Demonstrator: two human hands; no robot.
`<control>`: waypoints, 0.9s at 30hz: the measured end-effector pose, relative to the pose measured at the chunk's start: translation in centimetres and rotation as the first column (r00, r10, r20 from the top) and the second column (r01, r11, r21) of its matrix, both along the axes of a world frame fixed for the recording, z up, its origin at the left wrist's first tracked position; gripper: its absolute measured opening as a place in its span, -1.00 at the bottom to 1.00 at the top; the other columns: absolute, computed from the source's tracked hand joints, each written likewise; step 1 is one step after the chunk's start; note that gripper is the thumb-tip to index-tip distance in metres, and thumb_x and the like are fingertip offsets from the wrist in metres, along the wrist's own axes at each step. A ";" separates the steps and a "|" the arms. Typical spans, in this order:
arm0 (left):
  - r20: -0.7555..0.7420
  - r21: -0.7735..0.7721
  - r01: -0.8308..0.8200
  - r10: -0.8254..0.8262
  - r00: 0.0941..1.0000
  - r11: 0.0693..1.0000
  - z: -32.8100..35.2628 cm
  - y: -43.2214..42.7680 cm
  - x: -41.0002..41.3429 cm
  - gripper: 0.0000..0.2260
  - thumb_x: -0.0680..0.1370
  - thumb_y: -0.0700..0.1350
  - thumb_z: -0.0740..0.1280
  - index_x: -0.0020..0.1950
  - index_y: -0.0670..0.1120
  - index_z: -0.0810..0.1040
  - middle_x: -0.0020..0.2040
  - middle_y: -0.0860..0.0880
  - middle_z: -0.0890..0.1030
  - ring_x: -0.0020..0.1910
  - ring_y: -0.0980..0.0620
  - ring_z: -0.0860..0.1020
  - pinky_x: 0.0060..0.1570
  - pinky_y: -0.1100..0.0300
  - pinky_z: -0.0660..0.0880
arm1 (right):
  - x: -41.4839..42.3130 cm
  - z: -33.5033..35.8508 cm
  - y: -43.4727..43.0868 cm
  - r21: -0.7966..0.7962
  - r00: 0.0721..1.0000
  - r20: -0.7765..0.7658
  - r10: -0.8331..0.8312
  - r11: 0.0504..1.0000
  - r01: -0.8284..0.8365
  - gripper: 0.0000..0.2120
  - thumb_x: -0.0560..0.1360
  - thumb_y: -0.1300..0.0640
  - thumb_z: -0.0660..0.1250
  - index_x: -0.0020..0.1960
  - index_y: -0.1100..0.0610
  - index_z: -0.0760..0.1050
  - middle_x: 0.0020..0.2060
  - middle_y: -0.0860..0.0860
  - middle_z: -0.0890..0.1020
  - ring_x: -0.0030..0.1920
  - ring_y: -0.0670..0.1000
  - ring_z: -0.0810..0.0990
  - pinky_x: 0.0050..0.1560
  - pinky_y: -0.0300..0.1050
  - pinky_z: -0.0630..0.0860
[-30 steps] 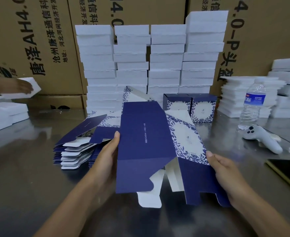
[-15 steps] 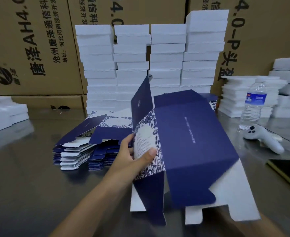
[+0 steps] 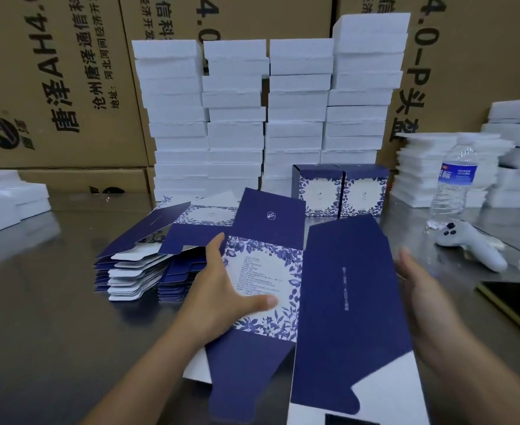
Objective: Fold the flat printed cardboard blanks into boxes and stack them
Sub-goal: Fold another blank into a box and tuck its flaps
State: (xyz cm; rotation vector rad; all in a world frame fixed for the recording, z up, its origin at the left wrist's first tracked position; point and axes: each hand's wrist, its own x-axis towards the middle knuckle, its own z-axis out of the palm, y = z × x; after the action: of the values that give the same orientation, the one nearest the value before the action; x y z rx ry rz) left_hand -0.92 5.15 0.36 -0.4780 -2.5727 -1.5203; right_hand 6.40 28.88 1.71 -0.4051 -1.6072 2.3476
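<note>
My left hand [image 3: 231, 289] pinches the blank [image 3: 344, 286], thumb on its white text panel, fingers behind the edge. My right hand [image 3: 424, 302] hangs loose and straight-fingered just beside the navy panel's right edge; I can't tell whether it touches. The flat blanks [image 3: 130, 271] lie piled just left of my left hand. Two folded boxes [image 3: 320, 194] stand beyond the blank, contents hidden.

The tabletop [image 3: 38, 317] is shiny grey metal and mirrors things dimly. The blank [image 3: 347, 286] is smooth card, dull dark blue outside and plain white inside. The blocks [image 3: 235, 133] look like white foam. The cartons [image 3: 53, 87] are brown cardboard. The bottle [image 3: 456, 191] is clear plastic.
</note>
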 end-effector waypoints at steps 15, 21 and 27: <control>0.136 0.220 -0.114 0.085 0.987 0.969 0.6 -0.1 -0.5 -0.63 0.63 0.07 0.12 -0.23 -0.17 0.39 -0.31 -0.13 0.37 -0.33 0.00 0.33 -0.32 0.16 0.20 | -0.6 -1.4 0.5 0.467 0.983 0.040 -0.180 0.873 0.141 -0.55 0.60 -0.02 0.18 -0.04 0.42 0.50 -0.09 0.34 0.61 -0.24 0.06 0.52 -0.12 -0.05 0.44; -0.015 0.257 -0.160 0.169 0.985 0.953 0.4 -0.2 -0.9 -0.65 0.65 -0.08 0.11 -0.32 -0.14 0.34 -0.39 -0.02 0.37 -0.42 0.08 0.28 -0.45 0.37 0.22 | -0.6 -1.7 0.4 0.434 0.990 0.025 -0.142 0.893 0.118 -0.50 0.58 -0.06 0.21 -0.03 0.46 0.45 -0.12 0.35 0.61 -0.28 0.03 0.51 -0.21 -0.12 0.42; 0.171 0.361 -0.201 0.147 0.974 0.911 -0.1 -0.6 -1.5 -0.61 0.64 0.05 0.13 -0.23 -0.16 0.51 -0.43 0.01 0.53 -0.46 0.10 0.45 -0.44 0.31 0.32 | -1.0 -1.9 0.8 0.523 0.992 0.001 -0.127 0.846 0.108 -0.53 0.60 0.04 0.18 -0.02 0.53 0.39 -0.30 0.21 0.53 -0.26 0.06 0.45 -0.15 -0.07 0.36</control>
State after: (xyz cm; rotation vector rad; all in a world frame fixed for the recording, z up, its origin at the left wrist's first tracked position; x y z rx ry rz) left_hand -2.38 4.52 0.22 -0.0961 -2.2526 -1.9762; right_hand 5.41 29.68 -0.21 -0.4077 -2.0779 1.7189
